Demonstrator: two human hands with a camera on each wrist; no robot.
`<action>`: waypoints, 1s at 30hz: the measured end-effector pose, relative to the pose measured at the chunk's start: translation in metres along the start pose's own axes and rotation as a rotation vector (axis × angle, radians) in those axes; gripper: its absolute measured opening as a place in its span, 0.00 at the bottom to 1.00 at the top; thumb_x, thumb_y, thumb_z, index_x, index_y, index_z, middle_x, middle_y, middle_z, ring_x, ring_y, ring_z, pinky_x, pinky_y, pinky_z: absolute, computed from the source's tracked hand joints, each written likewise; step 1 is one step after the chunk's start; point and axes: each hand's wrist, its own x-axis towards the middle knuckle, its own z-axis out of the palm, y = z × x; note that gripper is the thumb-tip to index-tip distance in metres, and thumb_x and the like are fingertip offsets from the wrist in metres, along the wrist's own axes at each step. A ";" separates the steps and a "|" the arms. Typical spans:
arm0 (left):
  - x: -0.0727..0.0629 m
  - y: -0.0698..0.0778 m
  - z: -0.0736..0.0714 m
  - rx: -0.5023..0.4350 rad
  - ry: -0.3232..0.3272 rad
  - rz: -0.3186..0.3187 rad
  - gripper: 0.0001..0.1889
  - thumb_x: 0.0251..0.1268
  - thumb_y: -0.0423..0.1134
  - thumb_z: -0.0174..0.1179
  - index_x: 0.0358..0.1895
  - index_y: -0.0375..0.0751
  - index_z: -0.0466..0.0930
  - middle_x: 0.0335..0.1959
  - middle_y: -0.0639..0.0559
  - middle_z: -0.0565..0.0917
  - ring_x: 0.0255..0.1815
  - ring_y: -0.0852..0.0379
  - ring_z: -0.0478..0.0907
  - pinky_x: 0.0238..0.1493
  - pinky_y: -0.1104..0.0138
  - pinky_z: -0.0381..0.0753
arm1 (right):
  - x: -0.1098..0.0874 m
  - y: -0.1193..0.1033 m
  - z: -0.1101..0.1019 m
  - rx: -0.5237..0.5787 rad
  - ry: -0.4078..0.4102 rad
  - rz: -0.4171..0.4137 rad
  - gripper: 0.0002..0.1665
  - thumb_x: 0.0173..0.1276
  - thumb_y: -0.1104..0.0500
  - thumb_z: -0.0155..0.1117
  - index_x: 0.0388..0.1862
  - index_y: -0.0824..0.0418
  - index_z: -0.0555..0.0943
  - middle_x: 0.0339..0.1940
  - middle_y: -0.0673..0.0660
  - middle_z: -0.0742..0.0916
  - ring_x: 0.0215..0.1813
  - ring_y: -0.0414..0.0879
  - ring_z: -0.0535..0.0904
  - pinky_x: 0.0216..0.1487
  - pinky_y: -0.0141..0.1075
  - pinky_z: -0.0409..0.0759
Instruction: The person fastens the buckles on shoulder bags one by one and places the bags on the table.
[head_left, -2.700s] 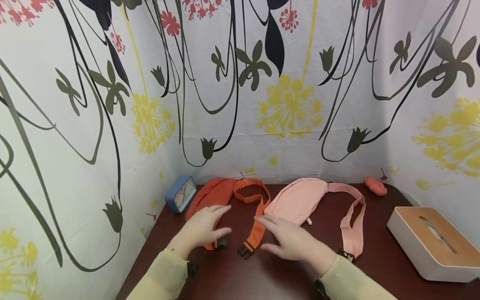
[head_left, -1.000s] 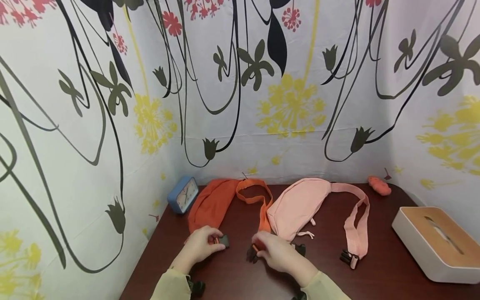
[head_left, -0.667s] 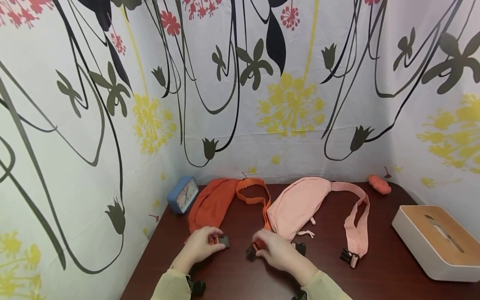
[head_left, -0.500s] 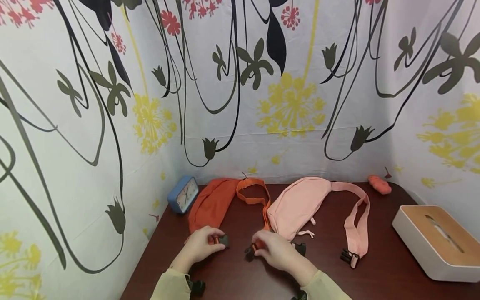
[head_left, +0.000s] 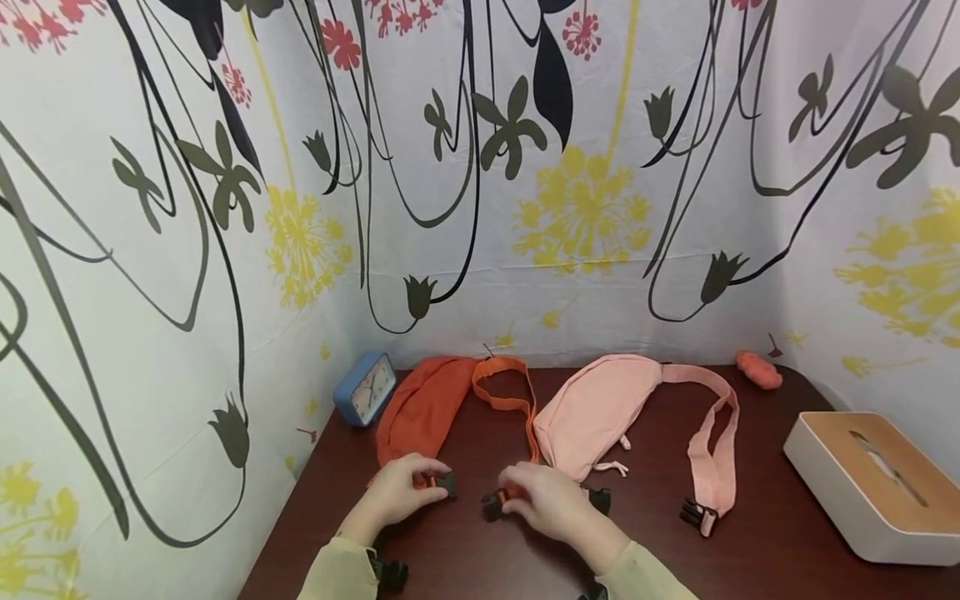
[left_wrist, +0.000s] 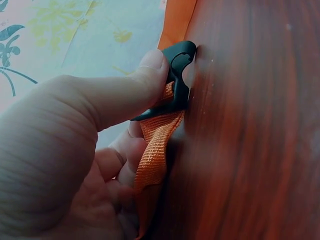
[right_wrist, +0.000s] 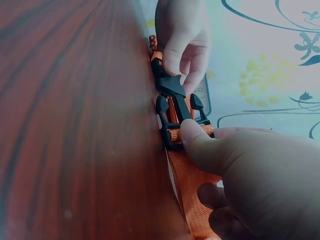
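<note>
Black pronged buckle halves [right_wrist: 175,107], pinched on woven orange strap [left_wrist: 155,145].

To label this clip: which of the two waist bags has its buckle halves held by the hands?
The orange waist bag beside the blue clock; the pink bag's buckle lies untouched.

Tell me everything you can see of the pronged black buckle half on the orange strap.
The pronged buckle half is black plastic with a centre tongue between two hooked side prongs, threaded on woven orange strap. It lies low against the dark wooden table, pinched by the right hand. Its prongs point at the socket half held by the left hand; not yet inserted.
</note>
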 end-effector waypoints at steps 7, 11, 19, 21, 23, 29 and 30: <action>-0.002 -0.002 -0.001 -0.043 -0.028 -0.032 0.15 0.70 0.53 0.76 0.58 0.70 0.91 0.59 0.61 0.91 0.63 0.49 0.85 0.63 0.44 0.85 | 0.005 -0.007 0.006 -0.042 0.000 0.051 0.15 0.67 0.52 0.83 0.50 0.49 0.89 0.40 0.43 0.89 0.41 0.36 0.84 0.45 0.39 0.85; -0.001 -0.001 -0.003 -0.069 -0.026 -0.039 0.15 0.71 0.52 0.76 0.58 0.69 0.92 0.56 0.60 0.92 0.58 0.51 0.87 0.59 0.48 0.86 | 0.009 -0.009 0.007 -0.024 -0.031 0.087 0.12 0.71 0.54 0.80 0.51 0.48 0.89 0.40 0.42 0.90 0.41 0.36 0.85 0.45 0.40 0.85; 0.003 -0.004 -0.002 -0.107 -0.029 -0.003 0.13 0.76 0.46 0.72 0.60 0.63 0.92 0.32 0.59 0.90 0.31 0.60 0.84 0.36 0.66 0.79 | 0.015 -0.006 0.015 0.061 -0.061 0.174 0.10 0.75 0.57 0.76 0.52 0.45 0.90 0.41 0.39 0.92 0.45 0.35 0.88 0.50 0.42 0.88; 0.004 -0.006 -0.002 -0.105 -0.026 -0.002 0.13 0.76 0.46 0.72 0.60 0.63 0.92 0.32 0.59 0.90 0.31 0.60 0.84 0.36 0.66 0.79 | 0.016 -0.005 0.019 0.074 -0.046 0.191 0.10 0.75 0.57 0.76 0.53 0.46 0.91 0.42 0.41 0.92 0.47 0.36 0.89 0.52 0.43 0.88; 0.004 -0.006 -0.001 -0.104 -0.021 -0.005 0.13 0.76 0.46 0.72 0.59 0.63 0.92 0.32 0.59 0.90 0.31 0.60 0.84 0.36 0.66 0.79 | 0.018 -0.005 0.024 0.094 -0.029 0.210 0.10 0.76 0.57 0.75 0.54 0.48 0.92 0.44 0.43 0.93 0.50 0.39 0.90 0.55 0.44 0.88; 0.004 -0.006 0.000 -0.110 -0.021 -0.004 0.14 0.76 0.47 0.72 0.60 0.61 0.92 0.32 0.59 0.90 0.31 0.59 0.84 0.37 0.65 0.79 | 0.025 -0.008 0.034 0.159 -0.008 0.294 0.11 0.77 0.57 0.74 0.56 0.49 0.93 0.52 0.51 0.95 0.58 0.47 0.92 0.61 0.49 0.88; 0.004 -0.006 0.001 -0.111 -0.021 -0.002 0.14 0.76 0.47 0.72 0.60 0.61 0.92 0.32 0.59 0.90 0.31 0.60 0.84 0.37 0.66 0.79 | 0.026 -0.008 0.036 0.166 -0.007 0.306 0.11 0.77 0.56 0.74 0.56 0.49 0.93 0.52 0.51 0.95 0.58 0.47 0.92 0.61 0.49 0.88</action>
